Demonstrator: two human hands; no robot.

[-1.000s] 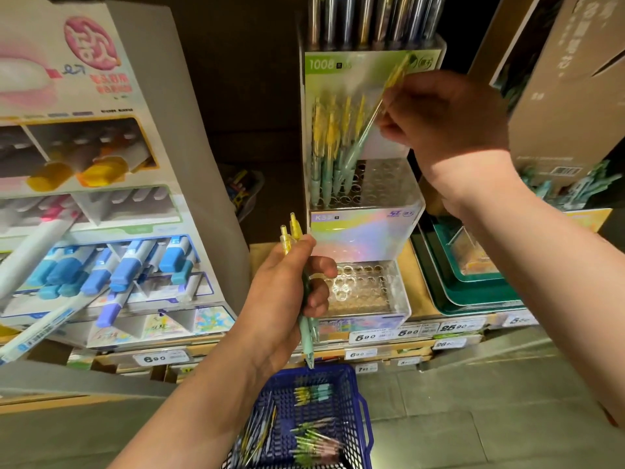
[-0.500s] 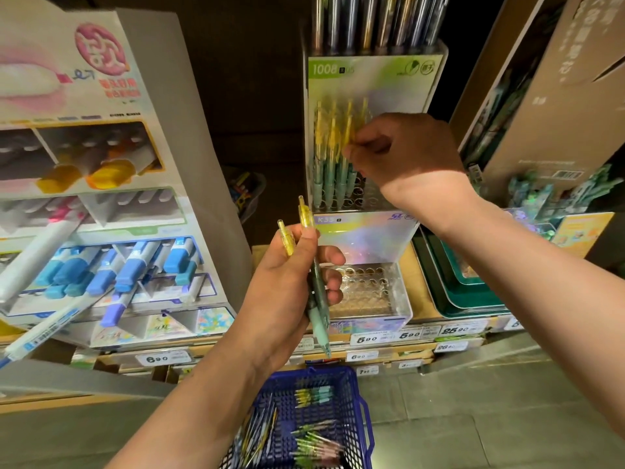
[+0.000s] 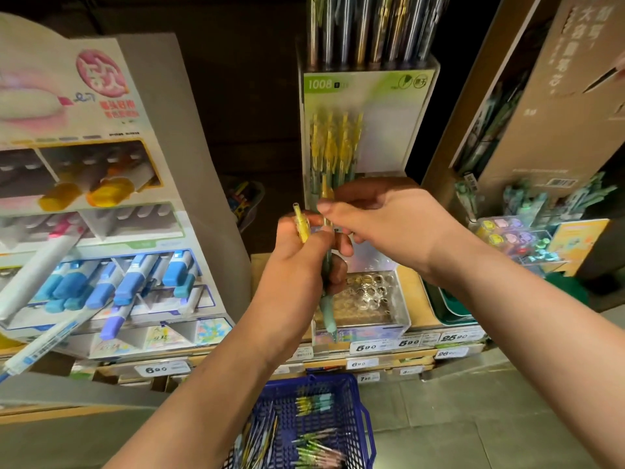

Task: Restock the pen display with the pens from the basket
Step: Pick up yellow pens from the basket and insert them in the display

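Note:
My left hand (image 3: 304, 265) grips two yellow-topped green pens (image 3: 327, 299) upright in front of the clear tiered pen display (image 3: 368, 96). My right hand (image 3: 382, 218) has come down to them and pinches the top of one of these pens with thumb and forefinger. Several yellow and green pens (image 3: 333, 147) stand in the left side of the display's middle tier. The lower tier's hole grid (image 3: 368, 292) holds none. A blue basket (image 3: 338, 421) on the floor below holds several more pens.
A white marker display (image 3: 101, 231) with blue and yellow-capped markers stands at the left. Green trays (image 3: 446, 306) and a rack of small coloured items (image 3: 514, 235) are at the right. Price tags (image 3: 365, 346) line the shelf edge. Grey floor tiles lie beside the basket.
My right hand has left the display's middle tier, where it set a pen, and dropped to the pens in my left hand, taking hold of one. The left hand rose slightly.

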